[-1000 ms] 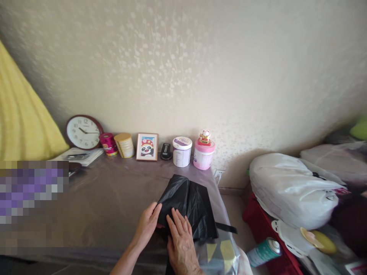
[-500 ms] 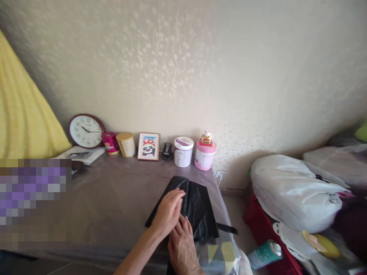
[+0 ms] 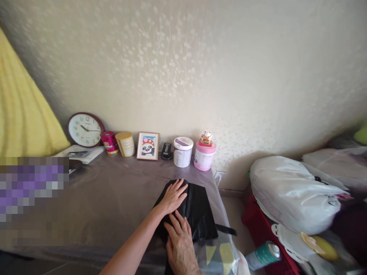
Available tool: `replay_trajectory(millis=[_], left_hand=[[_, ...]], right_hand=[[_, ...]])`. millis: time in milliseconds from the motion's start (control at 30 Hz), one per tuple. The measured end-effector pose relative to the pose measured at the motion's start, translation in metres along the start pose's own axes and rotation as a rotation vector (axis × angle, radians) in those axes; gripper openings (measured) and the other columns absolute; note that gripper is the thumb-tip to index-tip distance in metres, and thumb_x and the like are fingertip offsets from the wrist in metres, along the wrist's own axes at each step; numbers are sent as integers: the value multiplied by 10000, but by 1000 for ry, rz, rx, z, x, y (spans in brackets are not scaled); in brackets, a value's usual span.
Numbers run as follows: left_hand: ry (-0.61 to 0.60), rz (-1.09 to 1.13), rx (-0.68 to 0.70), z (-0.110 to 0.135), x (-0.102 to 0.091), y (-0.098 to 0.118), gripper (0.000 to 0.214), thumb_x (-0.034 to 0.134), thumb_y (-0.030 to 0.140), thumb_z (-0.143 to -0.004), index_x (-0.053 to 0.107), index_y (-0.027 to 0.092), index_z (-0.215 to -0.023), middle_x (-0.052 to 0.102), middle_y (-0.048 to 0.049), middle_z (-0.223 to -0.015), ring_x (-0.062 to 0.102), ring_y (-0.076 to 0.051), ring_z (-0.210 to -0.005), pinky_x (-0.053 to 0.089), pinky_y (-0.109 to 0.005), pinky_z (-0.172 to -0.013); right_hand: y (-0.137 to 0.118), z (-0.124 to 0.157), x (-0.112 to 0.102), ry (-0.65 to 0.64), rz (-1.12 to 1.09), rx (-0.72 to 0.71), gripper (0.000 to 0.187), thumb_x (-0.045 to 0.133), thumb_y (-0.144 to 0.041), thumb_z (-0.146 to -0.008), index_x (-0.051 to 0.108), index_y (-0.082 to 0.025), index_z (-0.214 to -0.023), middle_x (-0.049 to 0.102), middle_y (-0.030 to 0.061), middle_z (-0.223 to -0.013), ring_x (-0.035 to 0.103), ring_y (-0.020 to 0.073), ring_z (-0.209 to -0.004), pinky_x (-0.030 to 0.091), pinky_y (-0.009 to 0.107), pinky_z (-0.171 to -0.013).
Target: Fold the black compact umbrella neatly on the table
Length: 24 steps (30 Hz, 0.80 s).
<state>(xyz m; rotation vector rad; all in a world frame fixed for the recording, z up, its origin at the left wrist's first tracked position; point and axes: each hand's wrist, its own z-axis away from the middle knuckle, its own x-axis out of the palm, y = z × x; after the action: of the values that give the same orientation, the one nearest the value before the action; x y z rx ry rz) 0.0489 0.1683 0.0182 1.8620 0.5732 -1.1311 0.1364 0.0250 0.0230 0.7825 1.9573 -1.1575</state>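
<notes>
A black plastic bag (image 3: 197,212) lies spread on the grey-brown covered table (image 3: 114,198) near its right end. My left hand (image 3: 172,196) lies flat on the bag's far left part, fingers stretched out and open. My right hand (image 3: 180,244) presses flat on the bag's near edge, fingers together and extended. A black strap (image 3: 226,230) sticks out to the right of the bag.
Along the wall stand a round clock (image 3: 85,130), a red tin (image 3: 109,142), a gold tin (image 3: 125,144), a panda picture (image 3: 148,146), a white tub (image 3: 182,151) and a pink tub (image 3: 204,156). White bags (image 3: 289,194) and a spray can (image 3: 263,255) fill the right.
My left hand slid from the bag's near left edge up and across to its far part, flattening it. My right hand stayed on the near edge.
</notes>
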Motion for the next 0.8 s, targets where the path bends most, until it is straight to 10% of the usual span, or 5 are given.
replay_trajectory(millis=[300, 633, 800], left_hand=[[128, -17, -291, 2, -3, -27, 462, 262, 312, -944, 410, 98, -1326, 404, -155, -1395, 341, -264, -1309, 302, -463, -1051], [11, 99, -127, 70, -11, 49, 495, 226, 371, -925, 480, 131, -1276, 432, -65, -1392, 361, -143, -1299, 296, -285, -1083], [-76, 68, -192, 70, -6, 46, 516, 240, 346, -912, 376, 93, -1342, 272, -111, -1465, 204, -177, -1360, 222, -337, -1109]], right_hand=[[-1, 4, -2, 6, 30, -25, 471, 453, -51, -769, 572, -255, -1177, 471, 8, -1359, 294, 230, -1324, 269, 458, -1065], [7, 6, 20, 114, 42, -34, 503, 508, -153, -805, 481, -192, -1305, 525, 87, -1304, 348, 260, -1277, 245, 439, -1072], [1, 18, 11, 68, -89, -76, 398, 534, -184, -823, 560, -251, -1214, 590, 46, -1221, 395, 237, -1229, 207, 448, -1081]])
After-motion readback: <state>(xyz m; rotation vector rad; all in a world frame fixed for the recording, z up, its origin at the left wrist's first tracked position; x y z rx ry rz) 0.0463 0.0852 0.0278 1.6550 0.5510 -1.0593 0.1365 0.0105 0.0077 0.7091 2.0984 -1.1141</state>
